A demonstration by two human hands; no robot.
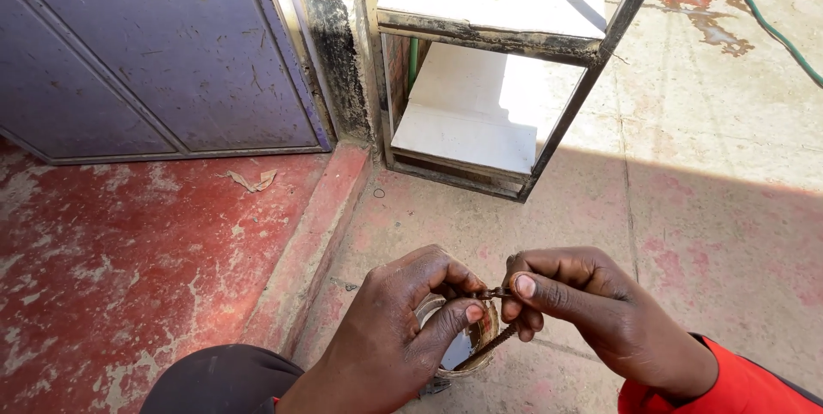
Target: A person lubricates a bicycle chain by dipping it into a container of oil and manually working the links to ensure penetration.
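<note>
A small dark screw [495, 293] is pinched betw. thumb & finger of left hand [403, 328] and right hand [574, 298] just above a round metal tin [467, 347] cupped in left palm; pinch is tiny, so screw is easily dropped onto concrete floor [703, 234].

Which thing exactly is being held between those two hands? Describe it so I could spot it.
Start at the metal shelf frame with white boards, then drop to the two hands below. The left hand cups a small round ring-shaped clamp; unlike the bare floor around, it is shiny, with a dark screw.
</note>
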